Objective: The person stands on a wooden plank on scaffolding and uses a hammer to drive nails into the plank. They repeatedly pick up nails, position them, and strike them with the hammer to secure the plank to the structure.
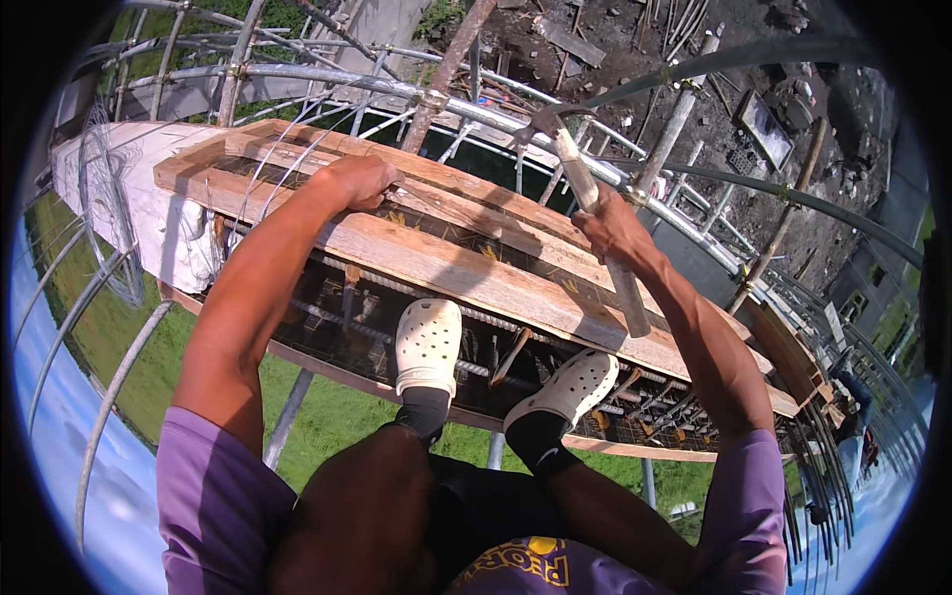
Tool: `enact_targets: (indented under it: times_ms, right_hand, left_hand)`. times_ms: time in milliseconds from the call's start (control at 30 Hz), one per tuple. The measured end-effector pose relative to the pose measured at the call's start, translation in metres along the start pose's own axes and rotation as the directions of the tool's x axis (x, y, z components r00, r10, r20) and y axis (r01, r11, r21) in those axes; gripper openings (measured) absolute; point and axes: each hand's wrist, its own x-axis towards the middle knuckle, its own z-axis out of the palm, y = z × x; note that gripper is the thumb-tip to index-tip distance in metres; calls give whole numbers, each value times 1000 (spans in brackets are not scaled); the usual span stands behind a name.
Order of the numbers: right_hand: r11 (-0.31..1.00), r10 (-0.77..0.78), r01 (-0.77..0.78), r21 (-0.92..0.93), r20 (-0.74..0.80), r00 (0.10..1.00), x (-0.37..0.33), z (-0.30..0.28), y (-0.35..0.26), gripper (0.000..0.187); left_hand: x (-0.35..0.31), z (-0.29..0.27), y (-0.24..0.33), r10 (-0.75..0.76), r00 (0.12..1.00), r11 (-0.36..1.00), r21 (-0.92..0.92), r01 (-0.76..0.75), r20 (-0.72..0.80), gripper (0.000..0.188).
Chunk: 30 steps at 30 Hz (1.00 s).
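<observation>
My right hand grips a claw hammer by its pale wooden handle. The hammer is raised over the boards, its metal head pointing away from me. My left hand is closed above the wooden frame, near its far-left part. Whatever the left fingers hold, if anything, is too small or hidden to make out. The frame consists of long planks joined by crosspieces. My two white clogs stand beside its near plank, over steel reinforcing bars.
Rebar and short wooden pieces fill the narrow form under my feet, with grass far below. Scaffold poles run along the far side. A tangle of thin wire hangs by the pale concrete at left. Debris covers the ground beyond; another person is at far right.
</observation>
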Motion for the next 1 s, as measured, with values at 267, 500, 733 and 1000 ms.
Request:
enact_targets:
  times_ms: [267, 500, 733, 1000]
  right_hand:
    - [992, -17, 39, -121, 181, 983, 8, -40, 25, 31]
    - [950, -174, 199, -242, 122, 977, 13, -17, 1, 31]
    - [972, 22, 63, -225, 356, 934, 13, -45, 47, 20]
    - [1000, 0, 6, 26, -229, 973, -182, -133, 29, 34]
  left_hand:
    - [-5, -8, 10, -80, 996, 995, 56, 82, -31, 24]
    - [12, -38, 24, -130, 990, 984, 126, 124, 47, 24]
    - [35, -78, 62, -43, 999, 937, 347, 35, 16, 26]
    - [69, -116, 136, -47, 998, 824, 563, 65, -46, 25]
